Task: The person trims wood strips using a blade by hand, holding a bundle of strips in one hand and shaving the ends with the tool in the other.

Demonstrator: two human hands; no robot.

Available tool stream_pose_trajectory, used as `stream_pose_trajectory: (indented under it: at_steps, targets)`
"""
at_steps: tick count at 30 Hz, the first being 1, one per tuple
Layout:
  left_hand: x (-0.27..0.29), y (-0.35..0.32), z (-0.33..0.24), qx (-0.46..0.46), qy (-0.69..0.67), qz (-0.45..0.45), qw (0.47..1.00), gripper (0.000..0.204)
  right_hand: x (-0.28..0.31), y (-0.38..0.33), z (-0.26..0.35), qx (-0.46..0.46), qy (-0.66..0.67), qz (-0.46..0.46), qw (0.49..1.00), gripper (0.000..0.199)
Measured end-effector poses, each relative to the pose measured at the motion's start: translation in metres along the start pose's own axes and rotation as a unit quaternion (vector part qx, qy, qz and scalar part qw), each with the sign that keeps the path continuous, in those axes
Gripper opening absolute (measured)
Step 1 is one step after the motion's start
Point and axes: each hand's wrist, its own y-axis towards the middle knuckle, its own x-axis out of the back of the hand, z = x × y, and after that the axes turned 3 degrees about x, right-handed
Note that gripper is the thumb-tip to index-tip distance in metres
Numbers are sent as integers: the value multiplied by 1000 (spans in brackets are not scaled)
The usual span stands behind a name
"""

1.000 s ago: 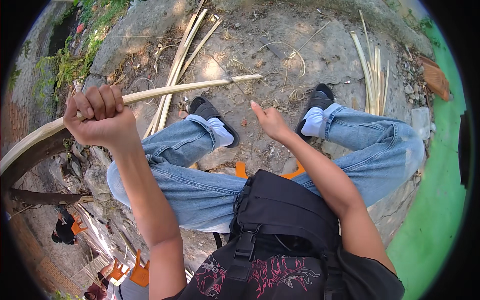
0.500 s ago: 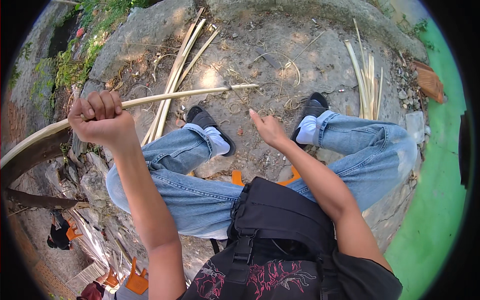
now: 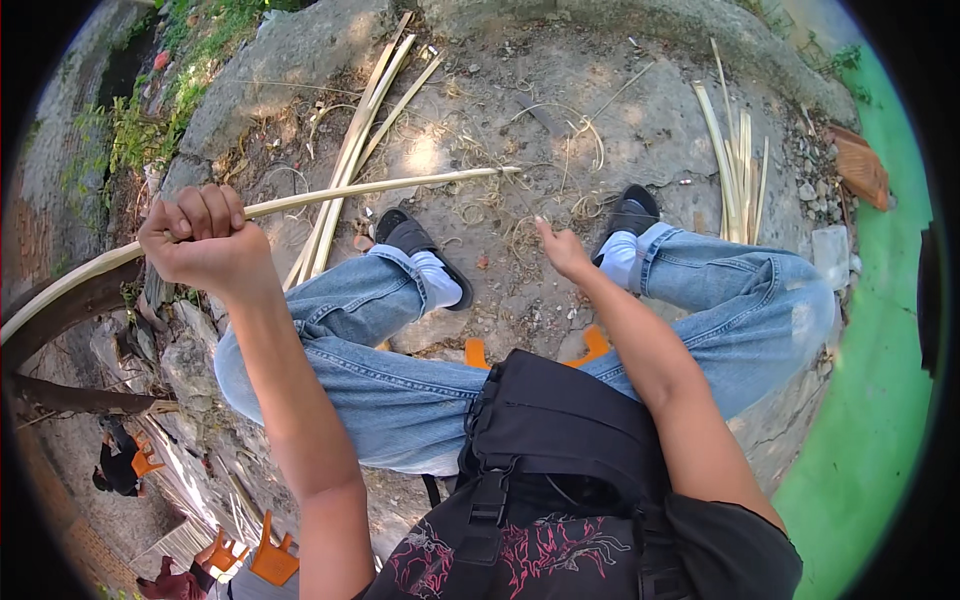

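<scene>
A long pale bamboo strip (image 3: 390,184) runs from the left edge across to the middle, bending slightly. My left hand (image 3: 207,238) is wrapped round it in a fist, above my left knee. In front of my right shin, my right hand (image 3: 566,250) is closed with the thumb stretched forward. From it a thin dark blade (image 3: 518,190), seen almost edge-on, reaches toward the strip's far tip and seems to touch it there. Its handle is hidden in the fingers.
Long split strips (image 3: 352,150) lie beyond my left foot; another bundle (image 3: 738,180) lies at the right. Curled shavings (image 3: 590,130) litter the ground. A dark branch (image 3: 85,300) passes below the strip's left end. Other people (image 3: 120,462) and orange chairs (image 3: 273,552) are at lower left.
My right hand and the thin blade have moved right along the bamboo strip, to its tip. My left hand has stayed almost still, gripping the strip.
</scene>
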Motion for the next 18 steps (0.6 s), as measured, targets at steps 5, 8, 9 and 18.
stream_pose_trajectory:
  at_steps: [5,8,9,18]
  targets:
    - [7,7,-8,-30,26,-30,999,33,-5,-24,65,54,-18,58,997,82]
    - [20,18,-6,-37,20,-33,999,33,-5,-14,36,63,-20,58,996,81]
    - [22,20,2,-27,13,-44,999,33,1,7,12,43,-35,21,998,80]
    - [36,25,-7,-44,48,-50,997,30,-19,23,18,88,-13,112,990,85]
